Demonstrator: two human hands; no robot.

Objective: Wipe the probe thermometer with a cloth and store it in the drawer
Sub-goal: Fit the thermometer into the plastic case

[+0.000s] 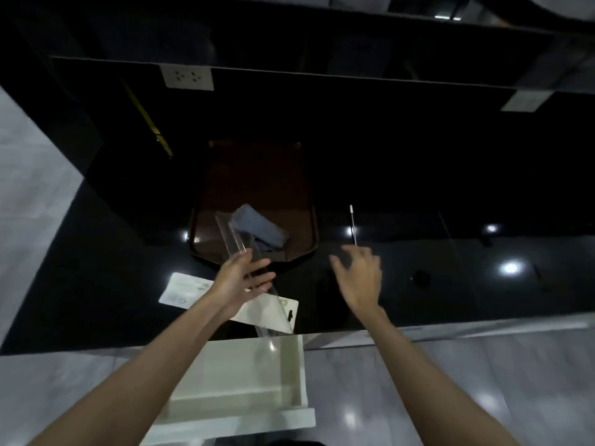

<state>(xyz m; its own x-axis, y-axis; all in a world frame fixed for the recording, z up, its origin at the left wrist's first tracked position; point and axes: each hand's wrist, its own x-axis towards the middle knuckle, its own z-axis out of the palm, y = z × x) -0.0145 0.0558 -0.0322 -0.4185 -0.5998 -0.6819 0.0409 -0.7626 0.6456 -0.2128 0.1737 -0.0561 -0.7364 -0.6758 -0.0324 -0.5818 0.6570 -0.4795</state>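
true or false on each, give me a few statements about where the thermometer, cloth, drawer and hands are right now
1. The drawer is pulled open. True.
2. The cloth lies inside the drawer. False: it lies on the brown tray.
3. The left hand holds a clear plastic package. True.
4. The right hand is a closed fist around the cloth. False: its fingers are spread, near the probe thermometer.
5. The probe thermometer is on the tray. False: it shows right of the tray, over the dark counter.
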